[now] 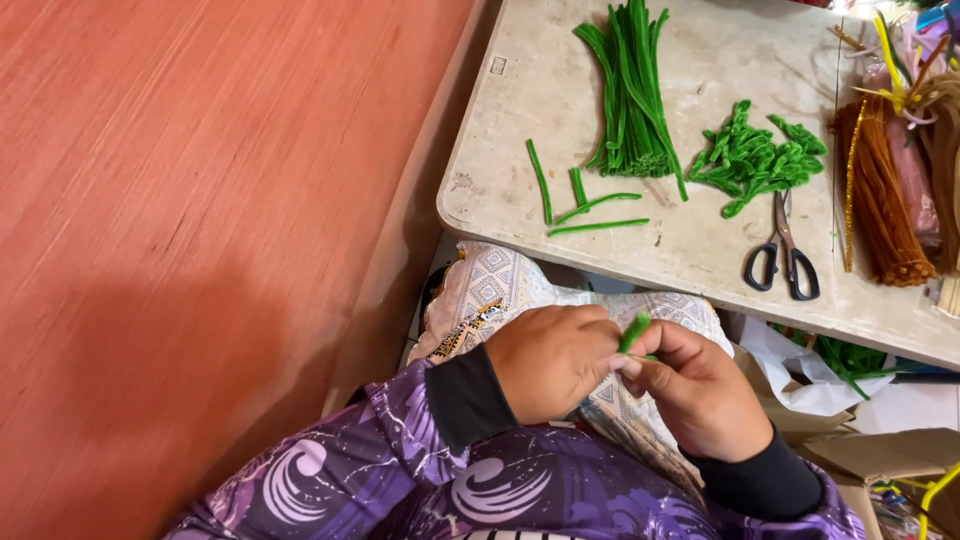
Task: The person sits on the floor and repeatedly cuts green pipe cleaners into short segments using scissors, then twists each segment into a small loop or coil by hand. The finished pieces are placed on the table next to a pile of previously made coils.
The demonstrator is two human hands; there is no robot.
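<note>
Purple patterned sleeves (420, 470) lay nearest. Above the lap, the left hand (550, 360) and right hand (700, 390) met, each grip pinching a short green pipe cleaner piece (635, 330), apparently mid-twist. Finishing likely called for tight, steady turns. On the counter (520, 120) beyond lay cut green pieces (590, 210), a long green bundle (630, 90), twisted green pieces (760, 160) and scissors (782, 255).

Left hand (552, 360) and right hand (695, 390) together over lap, fingers (630, 365) curled, tips meeting.
</note>
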